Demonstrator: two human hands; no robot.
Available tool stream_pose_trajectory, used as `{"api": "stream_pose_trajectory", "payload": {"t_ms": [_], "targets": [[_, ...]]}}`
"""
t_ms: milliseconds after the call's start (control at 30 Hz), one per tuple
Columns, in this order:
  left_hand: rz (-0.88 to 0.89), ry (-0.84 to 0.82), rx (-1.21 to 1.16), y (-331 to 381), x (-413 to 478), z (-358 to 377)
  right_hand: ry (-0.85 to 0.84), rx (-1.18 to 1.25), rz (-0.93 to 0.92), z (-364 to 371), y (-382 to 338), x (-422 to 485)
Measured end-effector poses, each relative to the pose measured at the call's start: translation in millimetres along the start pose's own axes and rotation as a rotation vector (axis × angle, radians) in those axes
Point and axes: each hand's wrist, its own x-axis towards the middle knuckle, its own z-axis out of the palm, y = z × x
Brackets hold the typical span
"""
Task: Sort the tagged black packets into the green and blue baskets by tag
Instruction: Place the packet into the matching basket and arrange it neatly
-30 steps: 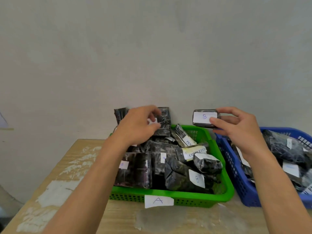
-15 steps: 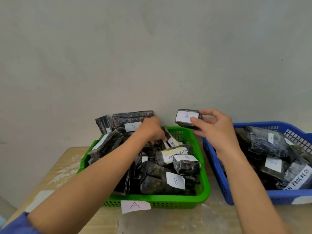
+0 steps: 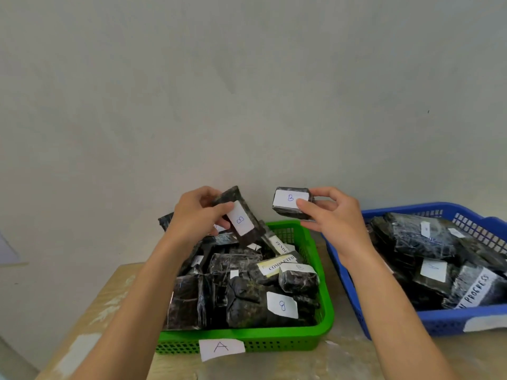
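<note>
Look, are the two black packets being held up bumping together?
Apart: the head view shows bare wall between the slim black plastic packet and the blocky black B-tagged packet.

Head-worn wide-angle view, facing forward and down (wall [image 3: 247,78] fills top half), near table [image 3: 104,297]

L hand [image 3: 196,218] grips a flat black packet [image 3: 241,218], tilted, its B tag turned sideways, above the far end of the green basket [image 3: 274,334]. R hand [image 3: 337,218] pinches a small packet [image 3: 290,201] tagged B, up by that basket's far right corner. The blue basket [image 3: 439,323] sits just beside it at the bench [image 3: 96,305] right edge. Both are packed w/ packets. An A label [image 3: 221,348] hangs on the green front wall.
</note>
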Motion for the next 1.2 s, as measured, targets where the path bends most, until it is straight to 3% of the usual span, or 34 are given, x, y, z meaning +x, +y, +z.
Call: {"api": "stream_pose_trajectory", "payload": {"t_ms": [133,267,467,567,733,967,1200], "targets": [[0.002,0.051,-0.183,9.4,-10.2,17.6,0.08,0.055,-0.06,-12.7,-18.6,-4.3],[0.032,-0.028,-0.269,31.6,-16.7,53.3,0.225,0.059,-0.174,-63.1,-43.7,-4.1],[0.113,-0.122,-0.301,63.2,-20.0,122.7,0.453,-0.403,-0.26,-194.4,-59.4,-7.4],[0.161,-0.117,-0.232,79.8,-13.8,159.7,0.582,-0.694,-0.205,-256.6,-55.1,-5.0],[0.205,-0.136,-0.089,104.1,-3.3,233.2,0.46,-1.071,-0.148,-299.1,-32.7,3.1],[0.231,-0.246,0.129,128.2,15.7,344.9,0.353,-1.393,-0.148,-302.1,-12.3,7.6],[0.137,-0.323,0.389,121.2,33.4,402.9,0.2,-1.313,-0.187,-316.1,-28.3,8.4]]}}
